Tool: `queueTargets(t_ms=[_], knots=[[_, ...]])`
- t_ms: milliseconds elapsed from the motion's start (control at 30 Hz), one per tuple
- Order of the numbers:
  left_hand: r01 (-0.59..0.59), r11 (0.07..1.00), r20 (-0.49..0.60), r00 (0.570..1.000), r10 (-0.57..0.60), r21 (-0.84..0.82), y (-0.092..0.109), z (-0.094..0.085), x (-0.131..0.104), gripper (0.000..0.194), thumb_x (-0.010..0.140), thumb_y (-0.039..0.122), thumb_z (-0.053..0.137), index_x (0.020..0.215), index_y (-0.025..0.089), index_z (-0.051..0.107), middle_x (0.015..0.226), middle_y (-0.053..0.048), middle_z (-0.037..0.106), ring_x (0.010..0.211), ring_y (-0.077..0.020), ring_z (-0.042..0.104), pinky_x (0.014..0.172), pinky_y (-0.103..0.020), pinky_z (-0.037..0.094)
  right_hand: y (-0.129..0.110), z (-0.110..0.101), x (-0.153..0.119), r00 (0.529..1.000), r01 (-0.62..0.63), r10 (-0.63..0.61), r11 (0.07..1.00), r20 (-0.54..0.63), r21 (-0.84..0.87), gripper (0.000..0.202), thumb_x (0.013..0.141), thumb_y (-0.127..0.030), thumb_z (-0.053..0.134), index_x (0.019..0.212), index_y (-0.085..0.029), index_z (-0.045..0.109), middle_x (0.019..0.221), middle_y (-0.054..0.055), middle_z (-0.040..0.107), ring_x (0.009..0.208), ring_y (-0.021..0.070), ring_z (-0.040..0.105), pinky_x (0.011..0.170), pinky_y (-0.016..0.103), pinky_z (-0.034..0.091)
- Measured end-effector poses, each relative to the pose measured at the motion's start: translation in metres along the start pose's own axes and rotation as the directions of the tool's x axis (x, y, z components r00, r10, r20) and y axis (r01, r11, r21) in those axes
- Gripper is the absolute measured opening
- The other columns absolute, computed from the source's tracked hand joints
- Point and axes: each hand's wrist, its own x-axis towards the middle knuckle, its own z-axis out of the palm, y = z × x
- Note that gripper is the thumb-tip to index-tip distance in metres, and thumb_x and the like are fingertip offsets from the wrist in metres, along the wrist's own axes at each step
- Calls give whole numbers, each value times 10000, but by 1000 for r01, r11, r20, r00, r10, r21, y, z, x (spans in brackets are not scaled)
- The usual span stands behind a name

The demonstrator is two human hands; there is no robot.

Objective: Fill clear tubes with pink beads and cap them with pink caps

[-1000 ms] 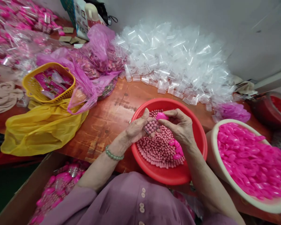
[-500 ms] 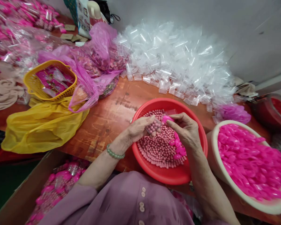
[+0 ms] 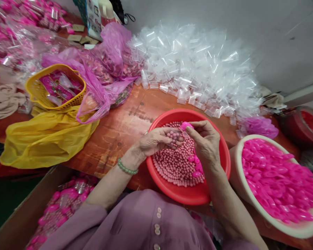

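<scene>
My left hand (image 3: 155, 140) is closed around a small clear plastic container (image 3: 175, 137) with pink beads inside. A bright pink plastic cap (image 3: 186, 125) is pinched in the fingers of my right hand (image 3: 206, 142), right at the container's end; whether it is seated there I cannot tell. Both hands are over a red basin (image 3: 182, 198). Loose pink beads (image 3: 172, 168) cover its bottom, and several pink plastic pieces (image 3: 197, 166) lie on them, partly hidden by my right hand.
A cream tub (image 3: 284, 231) heaped with pink plastic pieces stands at the right. Clear containers (image 3: 193, 66) form a big pile along the wall. At the left are a yellow basket (image 3: 39, 91), a yellow bag (image 3: 49, 139) and purple bags (image 3: 114, 45). A box (image 3: 21, 211) holds filled containers below.
My right hand has shifted slightly left and up with the cap, closer over the container. My left fingers have stretched further along the container.
</scene>
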Motion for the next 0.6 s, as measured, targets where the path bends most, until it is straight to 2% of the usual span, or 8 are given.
queueTargets(t_ms=[167, 300, 500, 600], knots=[[-96, 993, -19, 995, 98, 67, -5, 2, 1, 344, 662, 199, 858, 977, 129, 740, 920, -71, 730, 807, -121, 671, 807, -245, 497, -1, 12, 0, 1000, -8, 8, 1000, 24, 16, 233, 707, -365, 850, 822, -233, 697, 824, -8, 733, 766, 152, 686, 754, 310, 575], [-128, 987, -55, 990, 133, 92, -7, 4, 1, 368, 649, 234, 882, 966, 124, 731, 872, -43, 700, 772, -92, 629, 775, -223, 490, -1, 16, 2, 1000, 10, -10, 1000, 24, 13, 227, 700, -371, 852, 804, -230, 708, 793, -13, 718, 747, 142, 668, 742, 299, 561], [-137, 979, -91, 984, 152, 154, -10, 5, 2, 385, 661, 254, 858, 988, 116, 711, 914, -50, 676, 836, -117, 610, 807, -252, 488, 1, 14, 4, 999, 27, -24, 997, 48, -71, 230, 722, -405, 828, 788, -228, 696, 761, -14, 694, 724, 145, 645, 711, 300, 545], [-175, 951, -118, 971, 210, 255, -13, 6, 3, 277, 707, 220, 802, 945, 123, 699, 870, -26, 641, 831, -116, 581, 836, -266, 467, 5, 16, 2, 998, 69, -66, 990, 23, -123, 200, 756, -394, 804, 798, -232, 694, 776, -10, 701, 732, 145, 647, 715, 298, 538]])
